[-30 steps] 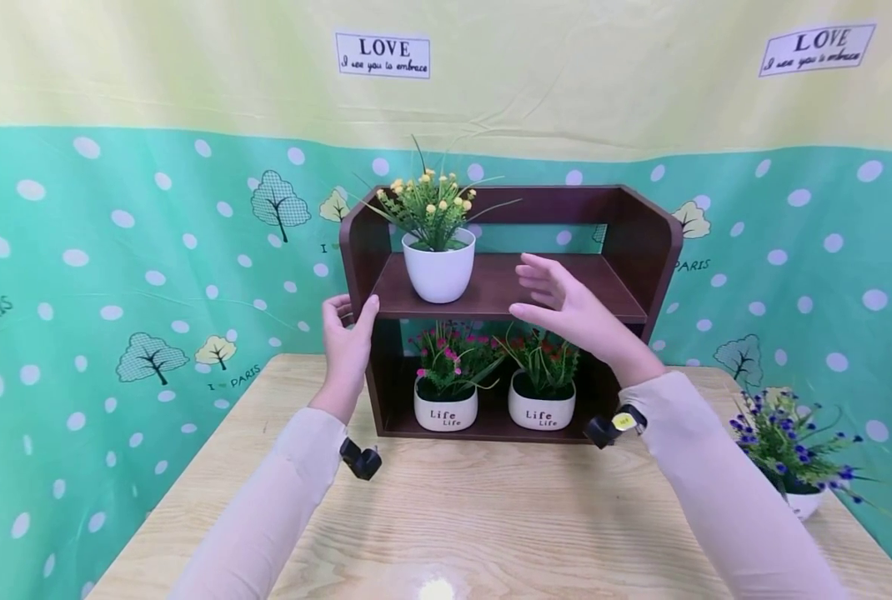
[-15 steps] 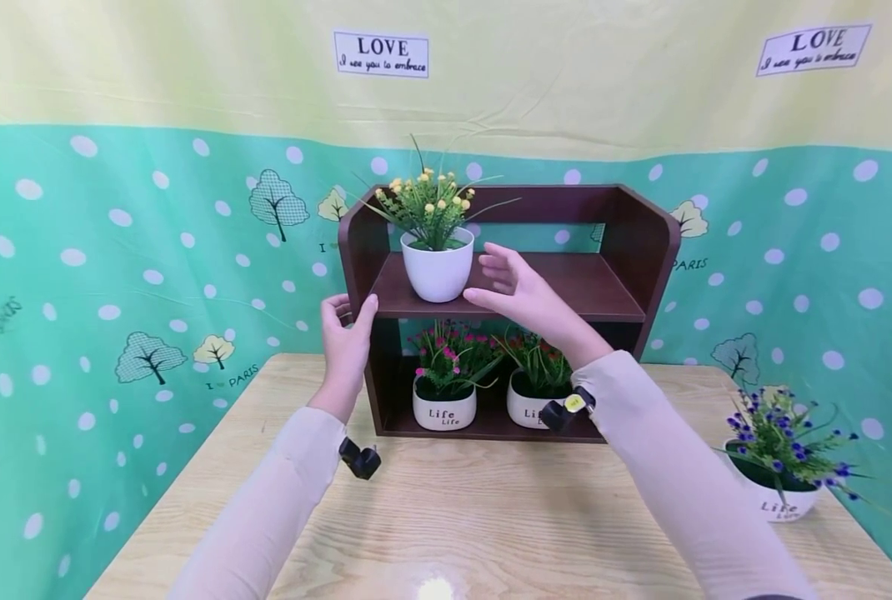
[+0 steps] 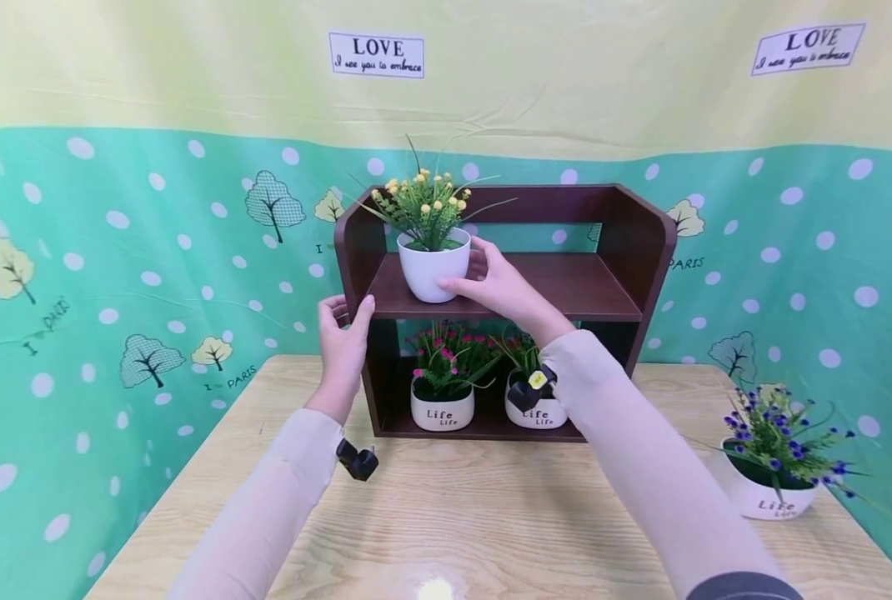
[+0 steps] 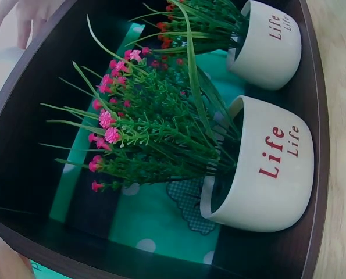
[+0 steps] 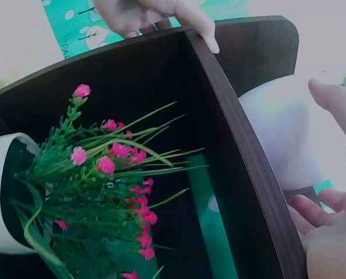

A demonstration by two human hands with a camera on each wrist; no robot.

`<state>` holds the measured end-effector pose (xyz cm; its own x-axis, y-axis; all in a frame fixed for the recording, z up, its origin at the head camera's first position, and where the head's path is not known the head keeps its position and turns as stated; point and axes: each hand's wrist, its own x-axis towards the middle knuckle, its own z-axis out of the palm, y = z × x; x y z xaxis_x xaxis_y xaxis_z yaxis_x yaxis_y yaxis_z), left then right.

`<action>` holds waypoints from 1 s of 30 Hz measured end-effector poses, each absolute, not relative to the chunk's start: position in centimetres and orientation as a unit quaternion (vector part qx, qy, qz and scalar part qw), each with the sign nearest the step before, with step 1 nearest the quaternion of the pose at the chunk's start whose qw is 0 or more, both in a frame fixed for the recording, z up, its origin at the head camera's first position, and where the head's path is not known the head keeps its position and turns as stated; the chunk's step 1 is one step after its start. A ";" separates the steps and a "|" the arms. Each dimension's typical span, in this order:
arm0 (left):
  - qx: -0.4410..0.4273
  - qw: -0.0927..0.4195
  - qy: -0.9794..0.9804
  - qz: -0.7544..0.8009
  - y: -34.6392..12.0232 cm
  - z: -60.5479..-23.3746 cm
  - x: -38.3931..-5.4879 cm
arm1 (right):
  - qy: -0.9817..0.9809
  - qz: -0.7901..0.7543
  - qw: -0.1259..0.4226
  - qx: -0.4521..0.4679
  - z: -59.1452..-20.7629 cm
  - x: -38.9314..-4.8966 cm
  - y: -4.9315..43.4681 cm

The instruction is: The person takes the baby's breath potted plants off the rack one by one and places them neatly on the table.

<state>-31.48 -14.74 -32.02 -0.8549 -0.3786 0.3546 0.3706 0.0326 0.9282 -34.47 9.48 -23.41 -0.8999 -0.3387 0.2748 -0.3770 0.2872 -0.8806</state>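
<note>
My left hand [image 3: 343,346] holds the left side panel of a dark brown two-tier shelf [image 3: 566,283], thumb on the front edge and fingers round the outside. On the upper tier stands a white flowerpot [image 3: 425,275] with yellow flowers [image 3: 427,200]. My right hand [image 3: 494,287] is at this pot's right side, thumb before its front and fingers beside it. In the right wrist view the thumb and fingers [image 5: 315,212] stand apart by the white pot; firm contact cannot be told. Below, a pink-flowered pot [image 4: 266,168] and a red-flowered pot [image 4: 271,52] sit on the lower tier.
A white pot with blue-purple flowers [image 3: 772,497] stands on the wooden table [image 3: 431,508] at the right. Behind the shelf hangs a green and yellow patterned curtain [image 3: 153,283]. Black wrist cameras [image 3: 358,460] sit at both cuffs.
My right hand has moved left across the upper tier to the white pot with yellow flowers. The left hand stays on the shelf's side panel, and the pots have not moved.
</note>
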 end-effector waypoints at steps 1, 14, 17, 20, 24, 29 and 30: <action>0.003 0.269 -0.667 -0.694 -14.8 -32.1 -31.5 | -0.796 0.562 0.013 0.223 -23.4 -34.6 9.4; 0.007 0.279 -0.665 -0.693 -14.9 -32.2 -31.9 | -0.801 0.568 -0.002 0.190 -22.8 -35.2 7.6; 0.008 0.278 -0.667 -0.691 -14.9 -32.2 -31.9 | -0.805 0.563 -0.004 0.186 -22.7 -35.1 7.4; 0.007 0.277 -0.667 -0.691 -14.9 -32.2 -32.0 | -0.800 0.569 -0.001 0.192 -22.7 -35.0 7.2; 0.008 0.278 -0.665 -0.694 -14.9 -32.2 -32.0 | -0.790 0.578 0.009 0.204 -22.9 -35.1 7.1; 0.011 0.275 -0.665 -0.694 -15.0 -32.1 -31.9 | -0.786 0.581 0.018 0.208 -23.2 -35.1 7.2; 0.010 0.274 -0.666 -0.693 -15.0 -32.1 -31.9 | -0.785 0.583 0.018 0.208 -23.2 -35.1 7.2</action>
<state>-31.92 -14.97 -32.11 -0.8495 -0.3937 0.3512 0.3667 0.0381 0.9296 -35.09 7.18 -23.21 -0.9129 -0.3055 0.2707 -0.3476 0.2343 -0.9079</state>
